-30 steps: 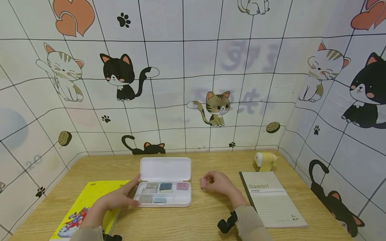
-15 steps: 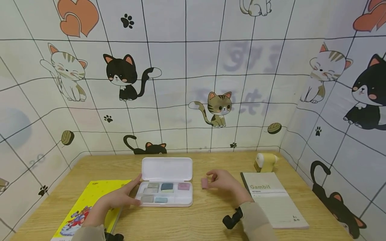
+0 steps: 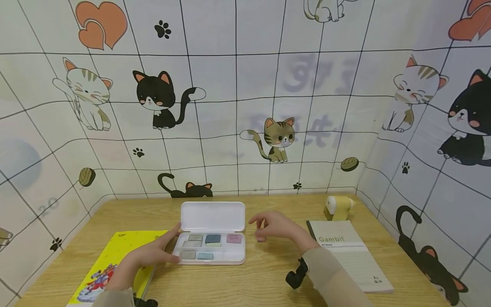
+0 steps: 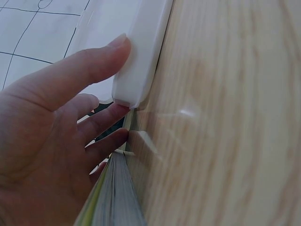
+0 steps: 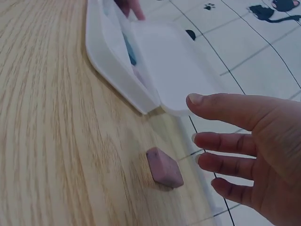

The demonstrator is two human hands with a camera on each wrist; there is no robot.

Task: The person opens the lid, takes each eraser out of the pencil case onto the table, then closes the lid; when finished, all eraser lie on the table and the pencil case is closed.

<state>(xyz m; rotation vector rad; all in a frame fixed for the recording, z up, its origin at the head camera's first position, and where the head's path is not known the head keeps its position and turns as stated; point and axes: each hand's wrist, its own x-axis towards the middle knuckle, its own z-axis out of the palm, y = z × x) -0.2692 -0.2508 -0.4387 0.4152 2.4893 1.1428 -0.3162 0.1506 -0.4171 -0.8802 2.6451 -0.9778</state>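
Observation:
A white plastic case [image 3: 213, 216] stands with its lid raised, and several grey, blue and pink blocks lie in its compartments. My left hand [image 3: 151, 252] rests along the case's left side, thumb at the front corner and index finger up by the lid edge. In the left wrist view the thumb [image 4: 101, 63] lies against the case wall. To the right of the case, a small pink eraser-like block [image 5: 163, 168] lies on the wooden table. My right hand [image 3: 277, 227] hovers close by with fingers spread loosely; the right wrist view shows it apart from the block.
A yellow booklet [image 3: 128, 247] lies partly under the left forearm. At the right, a notebook [image 3: 356, 260] lies partly behind the right sleeve. Behind the notebook stands a yellow and white device [image 3: 338, 207]. A cat-print cloth [image 3: 215, 106] hangs behind the table.
My right hand has let go of the pink block and lifted its index finger away, leaving the block on the table. My left hand stays at the case.

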